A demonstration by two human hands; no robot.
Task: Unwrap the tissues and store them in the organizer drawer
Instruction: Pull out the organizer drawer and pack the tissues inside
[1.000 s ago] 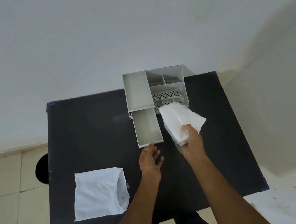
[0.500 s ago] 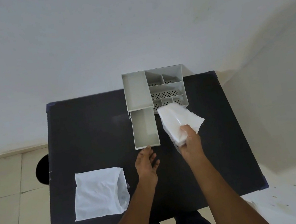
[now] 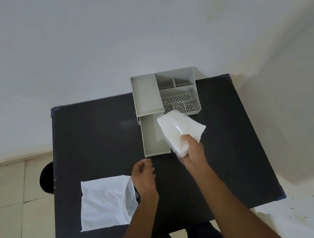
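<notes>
A grey plastic organizer [image 3: 176, 91] stands at the table's far edge. Its drawer [image 3: 152, 138] is pulled out toward me and looks empty. My right hand [image 3: 193, 151] grips a stack of white tissues [image 3: 180, 129] and holds it tilted just right of the drawer, overlapping the drawer's right wall. My left hand [image 3: 143, 172] hovers below the drawer's front edge with fingers loosely curled, holding nothing. A white wrapper bag [image 3: 106, 203] lies flat at the table's near left, its open mouth facing right.
The black table [image 3: 93, 139] has blue corner caps. A white wall is right behind the organizer. A round black object [image 3: 46, 178] sits on the tiled floor to the left.
My left hand has drawn back from the drawer's front edge toward me and to the left. The tissue stack in my right hand has shifted slightly left, over the drawer's right wall.
</notes>
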